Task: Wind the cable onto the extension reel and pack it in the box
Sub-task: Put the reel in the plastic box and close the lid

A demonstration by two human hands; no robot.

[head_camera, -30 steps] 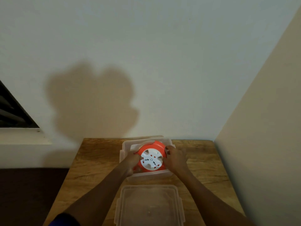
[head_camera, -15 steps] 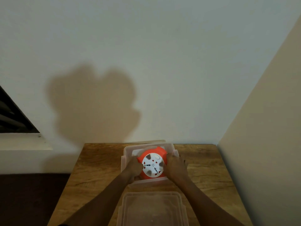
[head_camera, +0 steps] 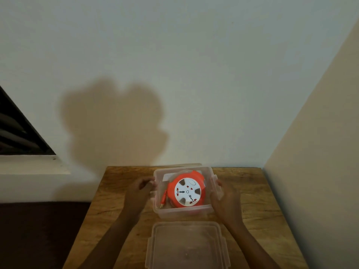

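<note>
The orange extension reel (head_camera: 187, 191), with its white socket face up, lies flat inside the clear plastic box (head_camera: 182, 212) on the wooden table (head_camera: 254, 193). The cable is wound on it, and the orange plug (head_camera: 163, 199) rests in the box just left of the reel. My left hand (head_camera: 138, 193) is outside the box with curled fingers on its left rim. On the opposite side, my right hand (head_camera: 226, 199) presses against the box's right wall and latch flap. Neither hand touches the reel.
The box's clear lid (head_camera: 186, 247) lies flat on the table just in front of the box, between my forearms. A pale wall stands right behind the table and another closes in on the right. The table's left edge drops to a dark floor.
Both hands have let go of the reel, which now lies in the box, and have moved outward to the box's left and right sides.
</note>
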